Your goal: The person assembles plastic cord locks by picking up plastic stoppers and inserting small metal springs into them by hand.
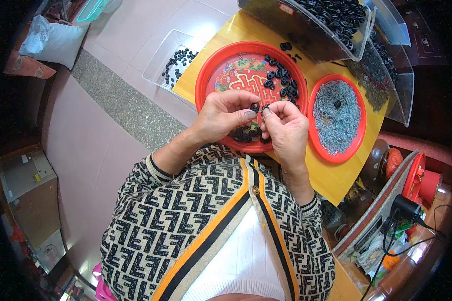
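Over a red round tray [202, 75] with a printed pattern, both my hands are closed in a pinch, close together. Between the thumb and forefinger of my left hand [213, 118] is a small black ring-shaped part [254, 107]. My right hand [290, 128] pinches a tiny dark piece [265, 107] just beside it; its kind is too small to make out. Several black oval rings [285, 80] lie along the tray's right side, and more black parts [243, 134] sit at its near edge, partly hidden under my hands.
To the right, a red oval tray [314, 128] holds many small silvery screws [336, 130], with one black part on top. A clear box [153, 75] of small black pieces stands at the left. Clear bins [331, 45] of black parts stand at the far right of the yellow tabletop [344, 178].
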